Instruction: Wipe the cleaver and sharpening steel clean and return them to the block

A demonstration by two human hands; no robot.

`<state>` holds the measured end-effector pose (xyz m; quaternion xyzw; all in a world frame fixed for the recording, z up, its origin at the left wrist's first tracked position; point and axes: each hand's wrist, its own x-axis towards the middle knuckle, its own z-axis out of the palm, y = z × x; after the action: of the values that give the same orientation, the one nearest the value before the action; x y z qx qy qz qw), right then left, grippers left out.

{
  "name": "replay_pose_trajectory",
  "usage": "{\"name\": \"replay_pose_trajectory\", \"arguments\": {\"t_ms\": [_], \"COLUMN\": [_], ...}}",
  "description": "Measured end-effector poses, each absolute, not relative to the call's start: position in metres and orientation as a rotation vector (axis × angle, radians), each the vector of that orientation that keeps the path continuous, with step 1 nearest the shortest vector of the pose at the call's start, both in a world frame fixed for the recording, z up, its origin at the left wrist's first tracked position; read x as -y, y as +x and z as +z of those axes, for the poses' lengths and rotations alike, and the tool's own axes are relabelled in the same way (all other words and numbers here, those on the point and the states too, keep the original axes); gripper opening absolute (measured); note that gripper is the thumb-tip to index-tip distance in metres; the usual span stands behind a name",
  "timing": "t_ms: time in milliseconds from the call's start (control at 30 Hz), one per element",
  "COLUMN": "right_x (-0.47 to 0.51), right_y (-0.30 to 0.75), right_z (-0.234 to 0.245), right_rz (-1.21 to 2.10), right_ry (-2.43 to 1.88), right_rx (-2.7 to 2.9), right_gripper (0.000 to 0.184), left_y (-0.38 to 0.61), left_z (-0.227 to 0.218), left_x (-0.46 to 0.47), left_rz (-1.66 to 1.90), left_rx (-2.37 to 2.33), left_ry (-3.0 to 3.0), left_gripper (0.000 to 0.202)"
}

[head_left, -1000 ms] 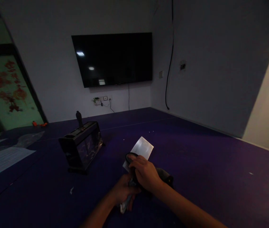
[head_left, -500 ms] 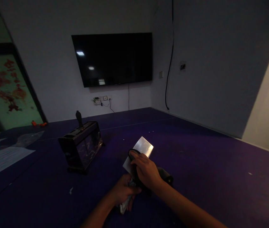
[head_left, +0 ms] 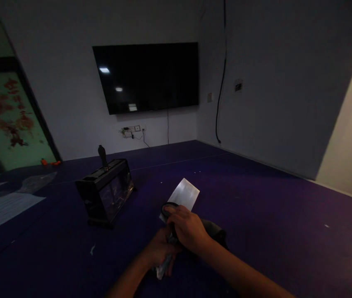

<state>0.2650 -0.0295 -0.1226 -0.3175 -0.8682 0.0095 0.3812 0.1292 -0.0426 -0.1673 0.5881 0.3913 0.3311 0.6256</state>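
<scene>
A flat, shiny metal plate, like a broad blade (head_left: 185, 193), sticks out beyond my hands at a slant over the table. My right hand (head_left: 190, 229) is closed on a black thing with a rounded end (head_left: 168, 207), its fingers pressing it against the lower part of the metal. More dark material (head_left: 214, 228) shows to the right of that wrist; I cannot tell whether it is the same piece. Just below, my left hand (head_left: 160, 248) grips a crumpled whitish cloth or paper (head_left: 162, 268). Whatever that wrapping covers is hidden by the fingers.
A black box-like frame with clear sides and an upright handle (head_left: 107, 190) stands left on the purple table (head_left: 271, 231). Printed sheets (head_left: 8, 210) and orange items (head_left: 50, 162) lie farther left. Behind are a wall-mounted television (head_left: 151, 78) and a hanging black cable (head_left: 221, 95).
My right hand and the black thing have slid down and left along the metal, baring more of its surface. My left hand stays nearly in place.
</scene>
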Motion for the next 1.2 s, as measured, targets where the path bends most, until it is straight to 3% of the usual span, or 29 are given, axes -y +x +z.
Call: {"name": "replay_pose_trajectory", "arguments": {"t_ms": [1200], "right_x": [0.008], "right_y": [0.281], "right_z": [-0.128], "right_rz": [-0.137], "right_ry": [-0.837], "right_rx": [2.199], "right_gripper": [0.028], "left_y": [0.129], "left_z": [-0.165], "left_x": [0.046], "left_rz": [0.709], "left_rx": [-0.967], "left_ry": [1.346], "left_gripper": [0.025]}}
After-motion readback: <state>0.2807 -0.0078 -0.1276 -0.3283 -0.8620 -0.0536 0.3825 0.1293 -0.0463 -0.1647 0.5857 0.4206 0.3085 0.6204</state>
